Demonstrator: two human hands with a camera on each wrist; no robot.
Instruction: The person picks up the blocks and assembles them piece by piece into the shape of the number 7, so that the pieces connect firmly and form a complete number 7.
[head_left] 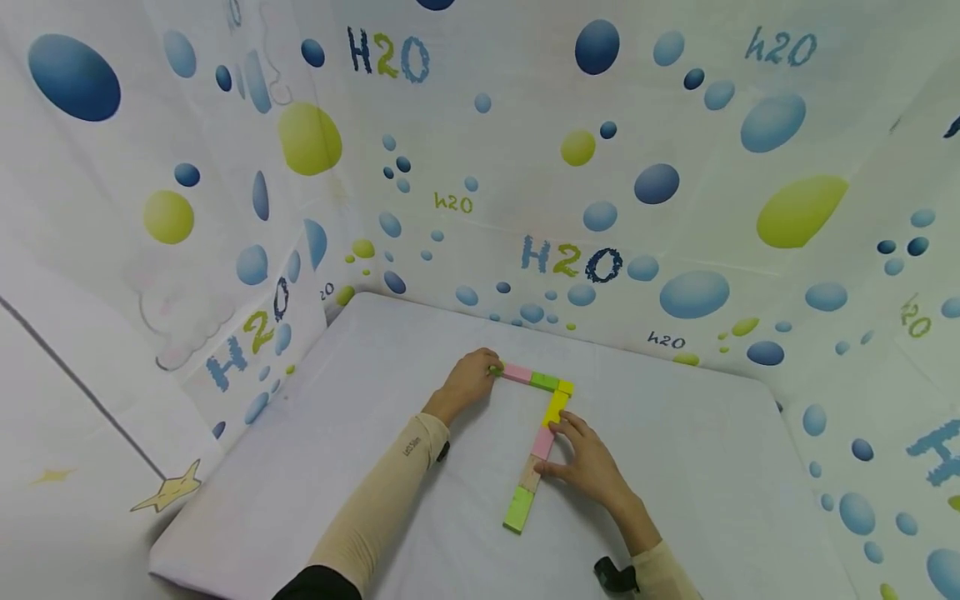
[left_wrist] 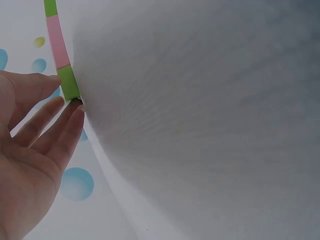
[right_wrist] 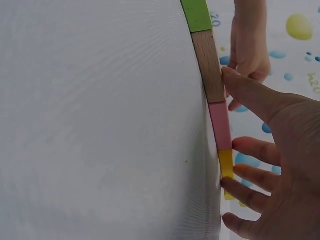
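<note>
Colored wooden blocks form a bent row on the white table. Its upper arm has a green block (left_wrist: 69, 82) at the left end, then a pink block (head_left: 516, 373) and another green one (head_left: 544, 381). A small yellow block (head_left: 566, 387) stands at the corner. Toward the person run a yellow block (head_left: 556, 408), a pink block (head_left: 542, 443), a bare wood block (head_left: 530, 473) and a light green block (head_left: 517, 510). My left hand (head_left: 468, 379) pinches the end green block. With spread fingers, my right hand (head_left: 592, 462) touches the long arm's right side.
A white cloth covers the table (head_left: 675, 500). Behind it hangs a white curtain (head_left: 517, 167) printed with blue and green dots and H2O lettering. A yellow star (head_left: 168, 490) hangs off the table's left edge.
</note>
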